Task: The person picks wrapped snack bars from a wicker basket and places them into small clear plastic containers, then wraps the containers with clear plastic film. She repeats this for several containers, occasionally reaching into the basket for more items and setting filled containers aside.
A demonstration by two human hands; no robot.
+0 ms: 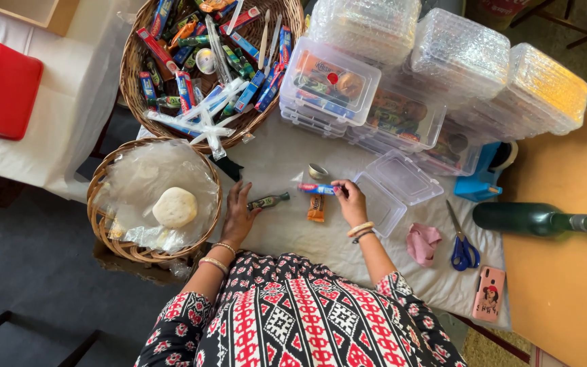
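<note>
My left hand [239, 214] rests on the white cloth with its fingers spread, the fingertips touching a small dark bottle [268, 200]. My right hand [350, 200] grips one end of a blue and red wrapped bar [316, 189]. An orange sachet [316, 208] lies just below that bar. A small round metal cup [318, 171] sits above it. An open clear plastic box [392, 190] lies right of my right hand, its lid folded back.
A wicker basket [134, 68] full of wrapped items stands at the back. A second basket [100, 224] holds plastic film and a pale round lump [174, 207]. Stacked clear boxes [443, 75], blue scissors [462, 245], pink cloth [422, 242], green bottle [535, 219], phone [489, 293].
</note>
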